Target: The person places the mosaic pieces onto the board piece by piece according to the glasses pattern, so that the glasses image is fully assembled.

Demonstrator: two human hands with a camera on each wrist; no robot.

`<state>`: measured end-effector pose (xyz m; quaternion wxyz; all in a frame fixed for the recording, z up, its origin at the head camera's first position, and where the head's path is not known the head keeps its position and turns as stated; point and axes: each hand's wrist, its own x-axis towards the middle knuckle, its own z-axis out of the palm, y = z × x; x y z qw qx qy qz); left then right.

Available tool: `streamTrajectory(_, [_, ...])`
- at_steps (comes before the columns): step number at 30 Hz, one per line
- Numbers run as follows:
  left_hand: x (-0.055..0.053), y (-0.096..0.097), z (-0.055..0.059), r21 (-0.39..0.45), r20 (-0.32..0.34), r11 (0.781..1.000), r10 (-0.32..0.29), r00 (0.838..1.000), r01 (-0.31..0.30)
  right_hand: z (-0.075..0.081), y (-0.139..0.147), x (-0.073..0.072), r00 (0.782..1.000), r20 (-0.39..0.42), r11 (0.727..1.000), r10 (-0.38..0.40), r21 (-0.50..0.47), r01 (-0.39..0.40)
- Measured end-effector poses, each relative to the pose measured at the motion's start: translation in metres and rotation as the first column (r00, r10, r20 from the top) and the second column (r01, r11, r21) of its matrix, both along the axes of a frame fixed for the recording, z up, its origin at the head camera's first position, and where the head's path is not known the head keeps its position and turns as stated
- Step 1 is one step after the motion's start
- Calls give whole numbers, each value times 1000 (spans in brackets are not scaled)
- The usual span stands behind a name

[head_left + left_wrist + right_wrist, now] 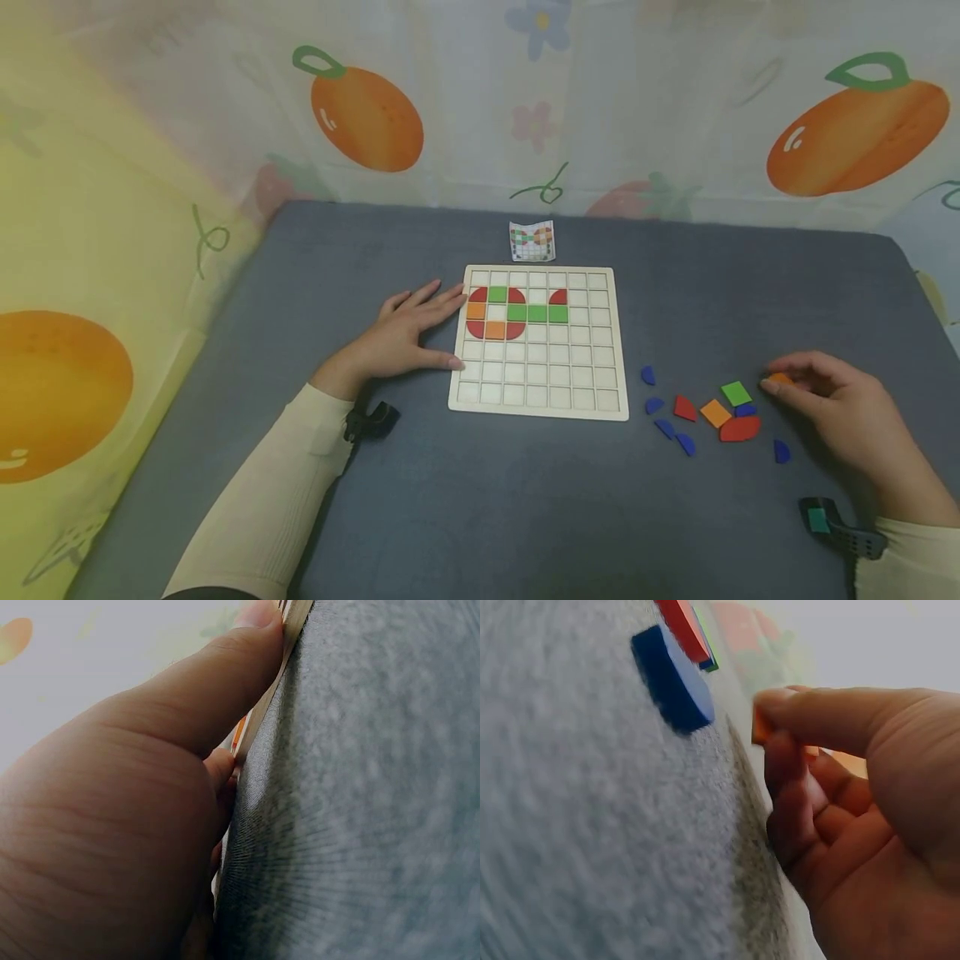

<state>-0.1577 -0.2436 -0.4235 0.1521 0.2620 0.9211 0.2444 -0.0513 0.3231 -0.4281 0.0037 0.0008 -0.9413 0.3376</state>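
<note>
My left hand [397,333] rests at the left edge of a wooden grid board [536,377], fingers spread and fairly straight. In the left wrist view the thumb [232,664] lies along the board's side. Red quarter-round, green square and orange square tiles fill part of the upper grid, such as a green tile [537,313]. To the right of the loose pieces, my right hand [847,404] pinches an orange tile [760,727] between thumb and fingers, just above the cloth. Most of that tile is hidden by the fingertips.
Between board and right hand lie loose pieces: several blue half-rounds [665,428], red pieces [739,429], an orange square [716,413] and a green square [736,393]. A small printed pattern card [532,242] sits behind the board. A fruit-print curtain [465,108] hangs beyond the grey tablecloth [525,508].
</note>
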Motion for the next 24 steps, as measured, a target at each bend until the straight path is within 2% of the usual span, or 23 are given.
streamTrajectory(7, [-1,0,-2,-6,-7,1000,-9,1000,9,3,-6,1,999,26,992,-45,-118,48])
streamTrajectory(14, [-1,1,0,-7,-4,1000,-8,1000,7,8,-21,-4,996,89,950,-30,-308,56])
streamTrajectory(19, [-1,0,0,-11,-4,1000,-6,1000,6,15,-32,-7,996,84,940,-16,-339,43])
streamTrajectory(24, [0,-1,1,-9,3,1000,-1,1000,1,22,-44,-11,999,31,950,6,-313,4])
